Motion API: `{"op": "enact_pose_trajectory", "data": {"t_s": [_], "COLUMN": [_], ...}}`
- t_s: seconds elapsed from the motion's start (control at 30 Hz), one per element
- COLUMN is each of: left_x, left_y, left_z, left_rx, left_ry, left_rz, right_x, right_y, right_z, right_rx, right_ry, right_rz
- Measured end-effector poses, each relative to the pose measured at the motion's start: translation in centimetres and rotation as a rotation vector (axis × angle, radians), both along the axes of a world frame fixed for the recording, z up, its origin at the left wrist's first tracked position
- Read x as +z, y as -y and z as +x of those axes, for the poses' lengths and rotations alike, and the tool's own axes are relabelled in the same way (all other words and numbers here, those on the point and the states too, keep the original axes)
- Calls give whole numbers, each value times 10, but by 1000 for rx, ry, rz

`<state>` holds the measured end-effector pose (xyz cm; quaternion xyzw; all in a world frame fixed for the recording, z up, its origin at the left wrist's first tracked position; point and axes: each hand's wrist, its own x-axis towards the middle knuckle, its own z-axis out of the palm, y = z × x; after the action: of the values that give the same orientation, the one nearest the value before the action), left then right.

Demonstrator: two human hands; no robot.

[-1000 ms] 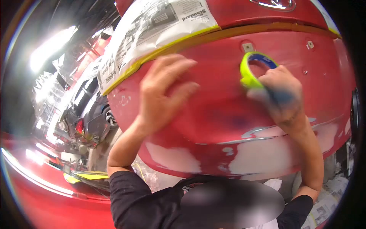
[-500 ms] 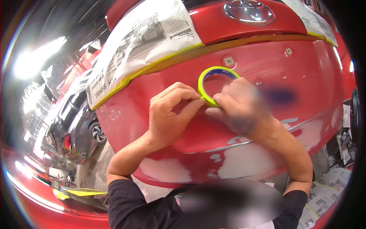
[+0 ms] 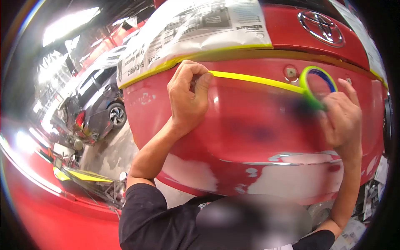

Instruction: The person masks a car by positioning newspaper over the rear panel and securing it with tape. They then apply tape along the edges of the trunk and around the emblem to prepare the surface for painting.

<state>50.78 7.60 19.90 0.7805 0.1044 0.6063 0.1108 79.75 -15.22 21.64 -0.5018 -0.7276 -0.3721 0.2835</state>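
Observation:
A strip of yellow masking tape point(image 3: 256, 81) stretches between my two hands in front of a red car bumper point(image 3: 246, 112). My left hand point(image 3: 189, 93) pinches the strip's free end between thumb and fingers. On the right, the roll of masking tape point(image 3: 307, 85), with a blue inner core, hangs from my right hand point(image 3: 343, 118), whose thumb and fingers grip its lower edge. Behind my left hand, newspaper point(image 3: 200, 29) covers the upper bodywork, its lower border fixed with yellow tape. Pale patches mark the bumper's lower part.
A round chrome emblem point(image 3: 321, 27) sits on the red panel at upper right, beside a second newspaper sheet point(image 3: 354, 29). To the left stands a dark grey car point(image 3: 93, 100). A yellow-and-black metal frame point(image 3: 85, 175) lies low at the left.
My hands have moved apart, drawing a length of tape off the roll. The left hand rose, and the right hand went right with the roll. The view has shifted left.

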Motion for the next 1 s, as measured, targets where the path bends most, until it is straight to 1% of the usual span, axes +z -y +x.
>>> {"op": "enact_pose_trajectory", "data": {"t_s": [0.07,0.1,0.17,0.23,0.3,0.33,0.37,0.4,0.43,0.5,0.6,0.7,0.8,0.9,1.0], "left_x": [0,0,-1,-1,-1,1,4,6,7,8,12,12,11,13,16], "left_y": [2,2,-2,-13,-27,-28,-28,-30,-33,-39,-42,-43,-48,-49,-51], "left_z": [-4,-5,-9,-15,-24,-25,-25,-25,-25,-26,-24,-27,-26,-23,-22], "left_rx": [71,122,157,189,368,377,372,364,369,300,346,395,446,461,487], "left_ry": [7,7,30,59,23,25,38,51,54,58,35,-28,-38,-21,-52], "left_rz": [27,60,34,21,170,165,107,51,50,-23,-53,-11,-5,-67,-16], "right_x": [5,3,4,8,11,16,16,15,15,18,14,11,9,9,8], "right_y": [2,-2,-12,-21,-29,-35,-40,-46,-52,-59,-65,-67,-69,-70,-71], "right_z": [7,6,2,-12,-30,-37,-43,-48,-52,-57,-60,-56,-54,-53,-55], "right_rx": [-93,-82,-138,-114,-220,-205,-196,-237,-280,-250,-305,-343,-357,-337,-325], "right_ry": [70,67,65,87,101,158,161,128,95,116,44,31,27,44,29], "right_rz": [77,74,127,155,141,173,170,188,207,251,231,215,214,245,264]}}
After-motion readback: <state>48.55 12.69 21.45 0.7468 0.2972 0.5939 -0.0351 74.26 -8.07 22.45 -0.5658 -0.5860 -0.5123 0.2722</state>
